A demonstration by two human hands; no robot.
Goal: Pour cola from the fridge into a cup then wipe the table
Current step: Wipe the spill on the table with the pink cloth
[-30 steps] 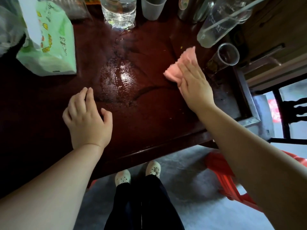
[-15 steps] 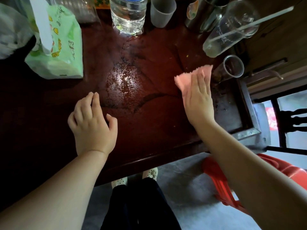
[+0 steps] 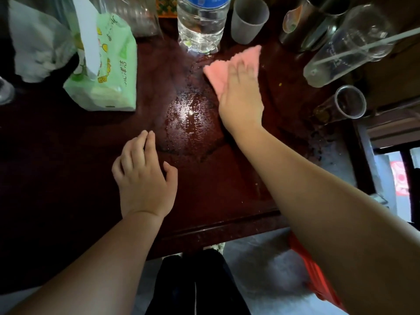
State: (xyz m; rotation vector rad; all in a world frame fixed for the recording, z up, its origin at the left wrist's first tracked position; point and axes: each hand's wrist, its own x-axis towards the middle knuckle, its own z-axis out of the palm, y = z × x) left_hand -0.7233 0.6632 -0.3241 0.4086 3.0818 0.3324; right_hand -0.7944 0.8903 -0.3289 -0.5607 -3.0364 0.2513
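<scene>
Two stages make up our job, and we judge ourselves well into the second: our right hand (image 3: 242, 96) lies flat, fingers spread, pressing a pink cloth (image 3: 218, 75) onto the dark red wooden table (image 3: 216, 201), just in front of a clear water bottle (image 3: 201, 23). Our left hand (image 3: 145, 176) rests open and empty on the wood nearer the front edge, holding nothing. Between the hands a wet, glistening patch (image 3: 191, 119) remains, so we reckon wiping is unfinished. At the right edge a clear cup (image 3: 341, 105) holds some brown liquid, probably the poured cola; dark specks sit just beside it. No cola bottle shows. Writing is scarce: the green tissue pack (image 3: 106, 71) carries Chinese characters too distorted to read surely, and the bottle's blue label is cut off.
</scene>
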